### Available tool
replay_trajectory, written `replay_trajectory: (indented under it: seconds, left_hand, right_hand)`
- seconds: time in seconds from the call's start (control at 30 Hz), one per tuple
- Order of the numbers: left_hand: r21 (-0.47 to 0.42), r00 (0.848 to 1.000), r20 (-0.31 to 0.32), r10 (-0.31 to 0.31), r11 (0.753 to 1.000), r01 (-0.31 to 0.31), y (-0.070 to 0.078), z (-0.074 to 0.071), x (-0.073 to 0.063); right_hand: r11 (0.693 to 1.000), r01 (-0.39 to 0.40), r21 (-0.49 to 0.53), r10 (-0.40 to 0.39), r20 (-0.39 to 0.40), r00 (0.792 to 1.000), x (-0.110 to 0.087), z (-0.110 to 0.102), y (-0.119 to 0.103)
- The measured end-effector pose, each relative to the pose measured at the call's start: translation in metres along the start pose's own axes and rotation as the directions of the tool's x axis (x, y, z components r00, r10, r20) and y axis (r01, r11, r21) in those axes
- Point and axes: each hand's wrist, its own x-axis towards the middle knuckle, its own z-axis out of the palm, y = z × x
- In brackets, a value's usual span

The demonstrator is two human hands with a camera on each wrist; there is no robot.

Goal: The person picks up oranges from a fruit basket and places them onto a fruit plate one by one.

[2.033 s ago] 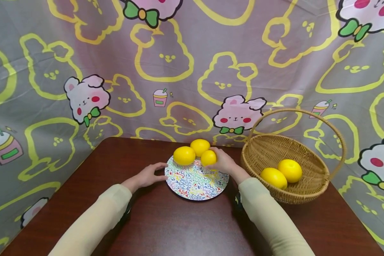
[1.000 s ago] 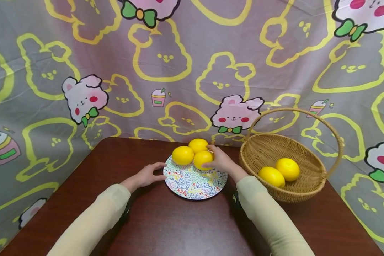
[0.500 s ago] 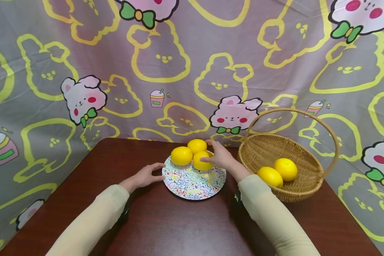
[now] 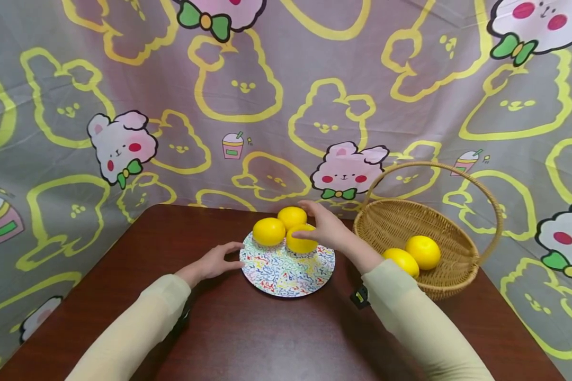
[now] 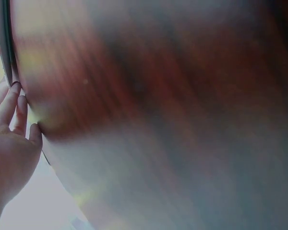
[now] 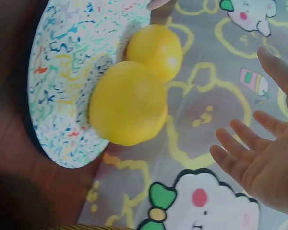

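Observation:
A round plate with a speckled multicolour pattern lies on the brown table. Three oval yellow fruits, like smooth lemons, sit together on its far half: a left one, a back one and a right one. My left hand rests at the plate's left rim, thumb and fingers spread; the left wrist view shows its fingertips by the dark edge. Over the right fruit in the head view is my right hand, fingers loosely spread. In the right wrist view that hand holds nothing, apart from the fruit.
A wicker basket with a tall arched handle stands right of the plate, close to my right forearm. Two more yellow fruits lie in it. Behind the table hangs a patterned cloth with cartoon bears and rabbits.
My right hand set the right fruit against the other two on the plate, then loosened and lifted slightly off it. The left hand has stayed at the rim. The view has shifted slightly.

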Motion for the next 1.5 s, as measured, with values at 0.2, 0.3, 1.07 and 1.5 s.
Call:
replay_trajectory:
  seconds: [0.2,0.3,1.07,1.5]
  left_hand:
    - [0.000,1.000,0.000,0.001,1.000,-0.001,-0.001,0.001,0.000]
    - [0.003,1.000,0.003,0.003,1.000,-0.003,-0.001,0.001,0.001]
    - [-0.005,1.000,0.005,0.017,1.000,-0.017,0.000,0.000,0.000]
    - [-0.012,1.000,0.005,0.003,1.000,-0.003,-0.001,0.001,0.001]
  right_hand:
    - [0.999,0.052,-0.005,-0.052,0.006,0.999,-0.009,-0.010,-0.013]
    - [0.997,0.070,-0.018,-0.070,0.002,0.998,-0.015,-0.015,-0.017]
    - [0.999,0.019,-0.038,-0.018,0.034,0.999,-0.052,-0.074,-0.012]
    - [0.991,0.021,-0.128,-0.015,0.046,0.999,-0.062,-0.097,0.006]
